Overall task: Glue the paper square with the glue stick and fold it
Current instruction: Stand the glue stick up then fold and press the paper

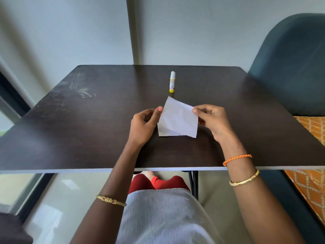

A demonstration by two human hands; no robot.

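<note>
A white paper square (177, 120), creased and tilted, is held above the dark table (88, 120) between both hands. My left hand (144, 125) pinches its left edge with thumb and fingers. At the upper right corner, my right hand (212, 120) grips the paper. The glue stick (172, 82), white-capped with a yellow base, stands upright on the table just beyond the paper, touched by neither hand.
A dark teal chair (292, 64) stands at the table's right side, with an orange patterned cushion (311, 182) below it. A wall runs behind the table's far edge. The near table edge crosses over my lap.
</note>
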